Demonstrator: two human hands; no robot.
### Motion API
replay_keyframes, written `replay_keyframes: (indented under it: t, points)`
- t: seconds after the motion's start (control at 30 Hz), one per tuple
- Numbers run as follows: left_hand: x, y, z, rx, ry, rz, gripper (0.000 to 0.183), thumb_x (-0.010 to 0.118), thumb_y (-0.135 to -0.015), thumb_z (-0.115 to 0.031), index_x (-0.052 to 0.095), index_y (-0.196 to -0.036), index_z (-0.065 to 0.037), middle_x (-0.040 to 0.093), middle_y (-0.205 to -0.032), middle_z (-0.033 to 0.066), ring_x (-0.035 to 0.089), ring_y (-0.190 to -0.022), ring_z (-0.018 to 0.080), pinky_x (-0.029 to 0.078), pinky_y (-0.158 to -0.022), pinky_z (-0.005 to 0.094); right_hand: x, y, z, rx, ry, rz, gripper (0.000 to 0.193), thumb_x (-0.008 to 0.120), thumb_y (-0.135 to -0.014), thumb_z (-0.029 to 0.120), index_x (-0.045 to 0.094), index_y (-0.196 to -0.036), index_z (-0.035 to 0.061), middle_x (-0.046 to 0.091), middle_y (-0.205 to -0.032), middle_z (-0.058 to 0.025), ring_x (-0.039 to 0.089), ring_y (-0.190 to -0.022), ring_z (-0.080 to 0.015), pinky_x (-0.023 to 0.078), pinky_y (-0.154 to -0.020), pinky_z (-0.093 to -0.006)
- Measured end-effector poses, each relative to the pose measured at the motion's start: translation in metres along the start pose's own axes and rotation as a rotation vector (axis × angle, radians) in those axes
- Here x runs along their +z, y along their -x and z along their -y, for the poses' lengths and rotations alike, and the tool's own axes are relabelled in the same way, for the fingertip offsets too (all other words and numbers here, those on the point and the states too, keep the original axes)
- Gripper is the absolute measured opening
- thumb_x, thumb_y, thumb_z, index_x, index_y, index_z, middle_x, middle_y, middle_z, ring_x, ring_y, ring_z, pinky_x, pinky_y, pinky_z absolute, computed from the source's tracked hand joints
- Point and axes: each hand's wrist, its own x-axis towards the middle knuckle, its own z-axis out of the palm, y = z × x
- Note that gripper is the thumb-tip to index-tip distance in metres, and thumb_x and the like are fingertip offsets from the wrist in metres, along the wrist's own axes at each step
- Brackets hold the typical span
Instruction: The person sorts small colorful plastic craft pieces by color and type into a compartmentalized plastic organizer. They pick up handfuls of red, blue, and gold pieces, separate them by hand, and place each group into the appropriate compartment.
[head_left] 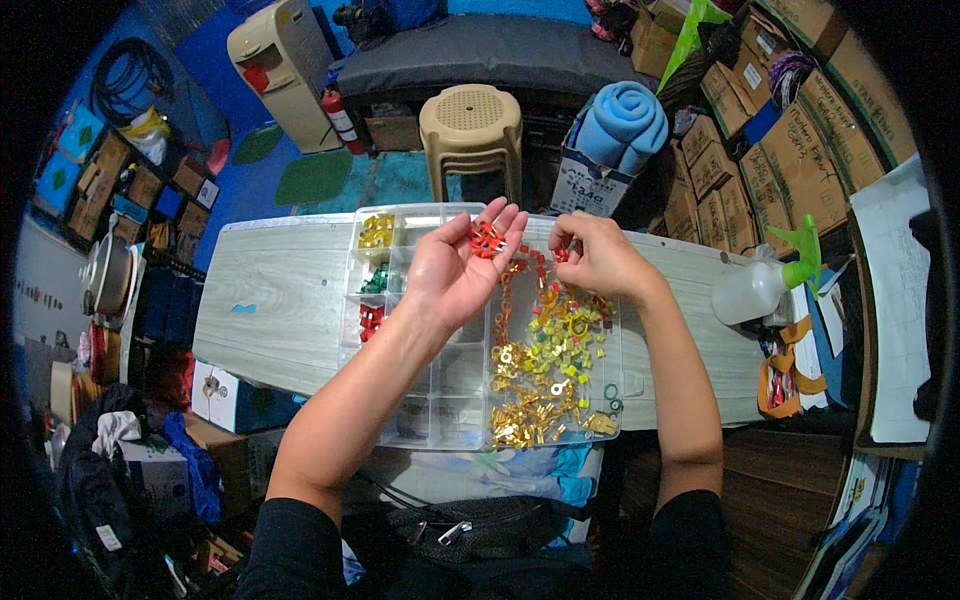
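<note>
My left hand [440,268] is turned palm up, cupping a small heap of red crimp terminals [487,240]. Just to its right, my right hand [608,262] pinches a small red terminal [561,257] between thumb and fingers. Both are above a clear divided organizer box [457,402] lying open. Its left column holds yellow terminals [376,232], green ones [375,279] and red ones [371,321] in separate compartments. In the right half, yellow-green sleeves [566,335] and brass-coloured terminals [525,420] lie loosely mixed, with reddish pieces farther back. My left forearm covers several compartments.
The box rests on a pale wood-grain table [275,295]. A spray bottle with a green head [752,290] stands at its right end. Beyond are stacked beige stools [470,115], a blue foam roll [622,125] in a carton, and piled cardboard boxes [790,165] at the right.
</note>
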Motion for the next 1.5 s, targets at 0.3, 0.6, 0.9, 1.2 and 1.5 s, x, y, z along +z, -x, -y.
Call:
replay_keyframes:
  t: [0.3,0.6,0.9,1.2,1.5]
  points:
    - [0.0,0.0,-0.003,-0.037,0.089,0.034,0.038,0.029,-0.101,-0.017,0.043,-0.124,0.01,0.05,-0.122,0.0234,0.047,-0.121,0.0355,0.04,-0.107,0.0453,-0.002,0.0,0.0,-0.034,0.01,-0.046,0.017,0.066,-0.064,0.004,0.059,-0.079,0.0001,0.056,-0.072,-0.0087,0.058,-0.064,-0.0172,0.048,-0.06,-0.0288]
    - [-0.004,-0.002,-0.007,-0.04,0.159,0.083,0.036,0.032,-0.1,-0.014,0.04,-0.125,0.011,0.047,-0.126,0.0243,0.044,-0.124,0.0367,0.037,-0.109,0.0468,0.011,0.001,0.008,-0.157,0.185,-0.146,0.01,0.066,-0.064,0.003,0.059,-0.07,-0.0019,0.057,-0.072,-0.0152,0.059,-0.067,-0.0288,0.049,-0.063,-0.0366]
    - [-0.003,0.0,-0.005,-0.034,0.121,0.066,0.036,0.031,-0.101,-0.015,0.04,-0.125,0.01,0.048,-0.125,0.0233,0.044,-0.124,0.0358,0.038,-0.108,0.0466,-0.003,-0.002,-0.002,-0.001,0.046,-0.073,0.015,0.069,-0.066,0.003,0.068,-0.08,-0.0007,0.065,-0.075,-0.0111,0.064,-0.065,-0.0163,0.052,-0.063,-0.0279]
    - [0.003,0.001,0.002,0.014,0.03,-0.025,0.037,0.03,-0.101,-0.016,0.041,-0.125,0.009,0.05,-0.124,0.0223,0.046,-0.122,0.0346,0.039,-0.107,0.0463,-0.031,-0.01,0.038,-0.003,-0.396,-0.078,0.017,0.071,-0.07,0.01,0.069,-0.084,-0.0007,0.069,-0.077,-0.0083,0.063,-0.07,-0.0113,0.052,-0.064,-0.0269]
    - [-0.01,-0.003,-0.002,-0.071,-0.066,0.112,0.035,0.031,-0.1,-0.018,0.042,-0.12,0.008,0.052,-0.119,0.02,0.05,-0.116,0.0287,0.04,-0.103,0.0422,-0.007,-0.029,0.085,-0.352,-0.057,-0.15,0.016,0.064,-0.065,0.006,0.068,-0.079,0.0014,0.065,-0.079,-0.0174,0.064,-0.075,-0.033,0.053,-0.07,-0.0372]
